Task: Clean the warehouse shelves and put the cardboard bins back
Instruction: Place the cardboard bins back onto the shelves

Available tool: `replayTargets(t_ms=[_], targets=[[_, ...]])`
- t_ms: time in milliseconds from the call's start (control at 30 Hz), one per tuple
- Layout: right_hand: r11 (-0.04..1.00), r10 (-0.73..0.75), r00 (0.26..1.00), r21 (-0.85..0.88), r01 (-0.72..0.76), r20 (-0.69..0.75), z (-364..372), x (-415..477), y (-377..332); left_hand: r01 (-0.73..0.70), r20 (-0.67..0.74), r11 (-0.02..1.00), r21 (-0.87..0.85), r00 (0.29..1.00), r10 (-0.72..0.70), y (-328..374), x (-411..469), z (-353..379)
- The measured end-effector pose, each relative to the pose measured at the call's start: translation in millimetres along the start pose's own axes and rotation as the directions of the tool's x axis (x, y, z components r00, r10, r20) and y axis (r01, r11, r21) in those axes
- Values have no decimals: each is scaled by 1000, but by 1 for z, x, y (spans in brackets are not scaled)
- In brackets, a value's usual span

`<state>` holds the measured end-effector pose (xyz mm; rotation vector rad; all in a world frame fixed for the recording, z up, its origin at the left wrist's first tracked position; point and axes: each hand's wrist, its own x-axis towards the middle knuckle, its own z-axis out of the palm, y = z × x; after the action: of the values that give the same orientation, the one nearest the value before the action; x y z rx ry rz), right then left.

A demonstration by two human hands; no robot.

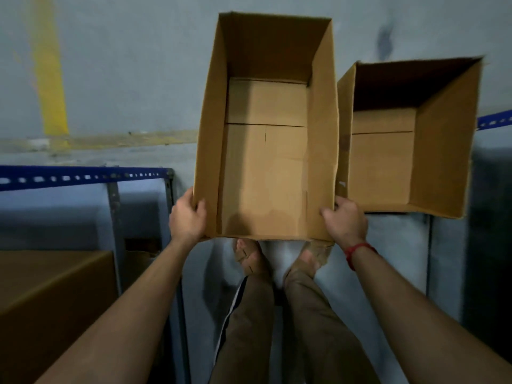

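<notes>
My left hand (188, 217) and right hand (345, 221) each grasp a near corner of the empty cardboard bin (266, 176), likely to keep it level; second bin (388, 167) just beside.

The floor (124, 65) is grey. A bright yellow stripe (51, 79) runs across it and meets a pale, worn line (133, 139). A dark smudge (385, 40) sits farther off. Lower down are brown trousers (313, 328), tan sandals (249, 259) and a red wrist band (357, 252).
</notes>
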<state>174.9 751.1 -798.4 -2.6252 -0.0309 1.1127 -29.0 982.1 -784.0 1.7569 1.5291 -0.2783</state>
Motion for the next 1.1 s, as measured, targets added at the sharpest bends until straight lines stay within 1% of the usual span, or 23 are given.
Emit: replayTargets(t_ms=[100, 167, 200, 267, 300, 333, 367, 400, 500, 533, 600, 667, 700, 800, 933, 1033, 1100], targets=[[989, -118, 990, 84, 124, -77, -28, -35, -22, -4, -28, 995, -102, 1000, 1, 10, -26, -36], [965, -178, 977, 174, 196, -114, -52, -59, -37, -20, -47, 986, -166, 999, 13, 22, -46, -61], [940, -192, 976, 266, 213, -102, -66, -72, -43, -28, -47, 980, -196, 999, 19, 29, -55, -74], [848, -223, 974, 487, 211, -33, -98, -98, -51, -55, -55, 966, -254, 998, 42, 47, -72, -104], [791, -265, 964, 568, 228, -18, -113, -113, -53, -78, -63, 958, -277, 996, 63, 57, -79, -119], [757, -305, 952, 600, 259, -26, -127, -127, -52, -104, -72, 952, -286, 994, 87, 69, -87, -134], [743, -336, 941, 604, 288, -37, -138, -140, -48, -139, -84, 945, -295, 989, 119, 79, -95, -149], [750, -333, 942, 594, 290, -39, -146, -154, -44, -166, -95, 941, -295, 985, 144, 89, -103, -164], [807, -216, 976, 565, 170, 16, -154, -190, -38, -209, -101, 917, -340, 978, 185, 115, -130, -206], [799, -214, 976, 583, 149, 45, -157, -200, -40, -227, -100, 905, -360, 974, 205, 122, -139, -218], [760, -256, 963, 633, 148, 82, -163, -218, -48, -286, -106, 871, -400, 958, 266, 136, -159, -241], [729, -239, 964, 677, 97, 119, -169, -235, -57, -327, -104, 835, -442, 944, 314, 148, -180, -263], [725, -222, 964, 686, 63, 145, -172, -244, -59, -340, -107, 821, -458, 938, 329, 152, -188, -274], [732, -259, 941, 680, 43, 219, -183, -274, -65, -400, -129, 792, -462, 913, 386, 162, -206, -301], [729, -272, 942, 681, 70, 195, -193, -301, -71, -479, -122, 774, -414, 872, 474, 178, -223, -333], [684, -267, 956, 723, 97, 124, -203, -315, -82, -522, -113, 753, -400, 844, 525, 195, -241, -345], [631, -296, 951, 766, 124, 90, -219, -323, -91, -536, -102, 723, -436, 827, 552, 210, -258, -351]])
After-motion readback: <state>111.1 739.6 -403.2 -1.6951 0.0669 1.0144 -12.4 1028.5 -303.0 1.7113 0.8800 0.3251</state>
